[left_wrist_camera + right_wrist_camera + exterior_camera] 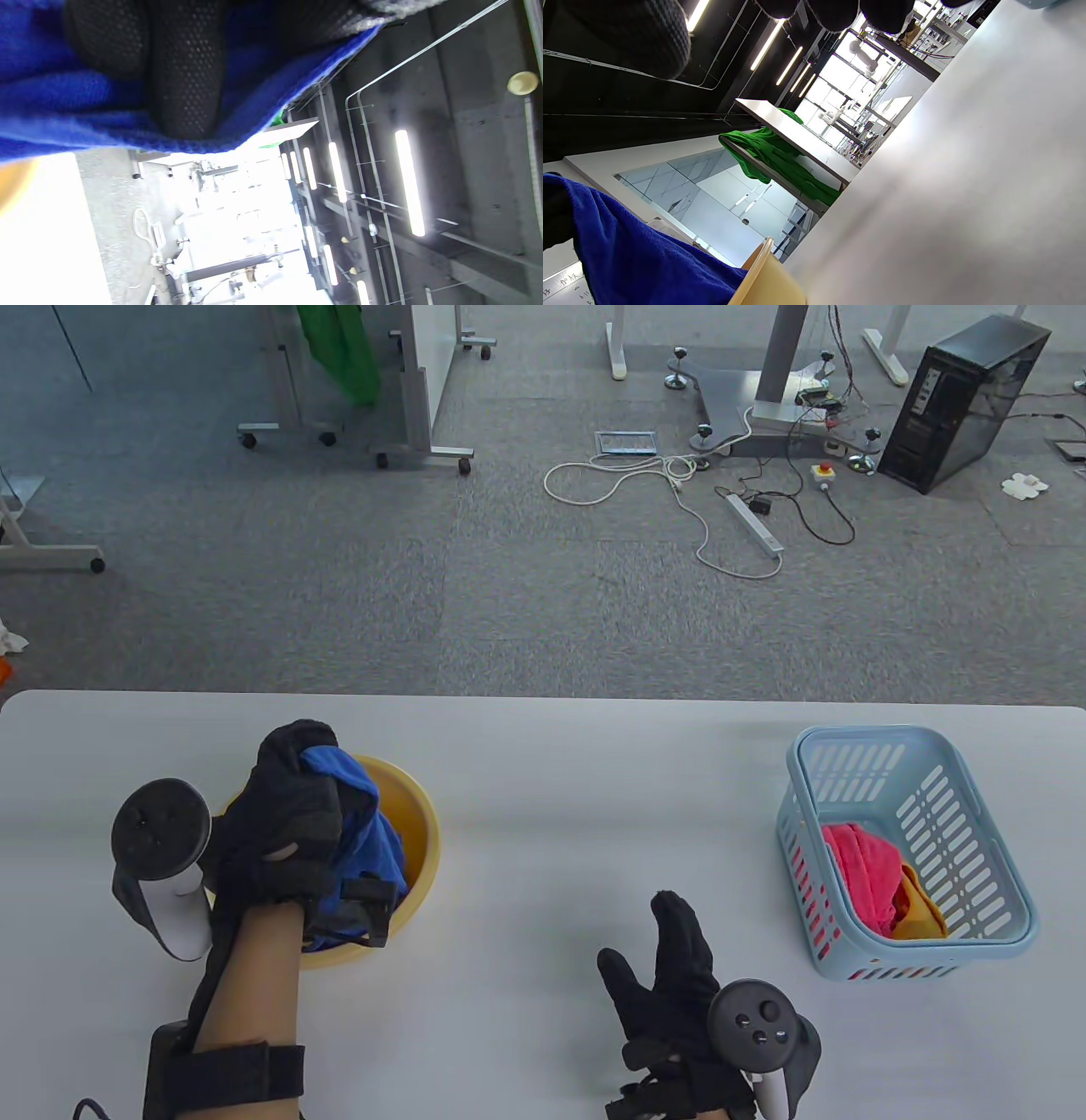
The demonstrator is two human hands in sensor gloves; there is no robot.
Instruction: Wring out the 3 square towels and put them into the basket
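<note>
Table view: your left hand [284, 823] grips the blue towel [361, 823] over the bowl [420, 823]; right hand [679, 976], fingers apart, idles. One-handed wringing may drip onto the counter [594, 780].

Both hands, left hand [284, 823] and right hand [679, 984], wear black mesh gloves (dotted weave). Grey round-topped trackers w/ white handles; bare forearm, black wrist strap [242, 1073].

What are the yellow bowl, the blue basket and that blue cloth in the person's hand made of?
The yellow bowl looks like smooth moulded plastic, with an even, slightly glossy wall and thin rim. The basket also seems plastic, matte pale blue with slotted sides. The blue towel, gripped by the left hand, looks like soft terry or microfibre: the left wrist view shows a fuzzy, looped weave.
</note>
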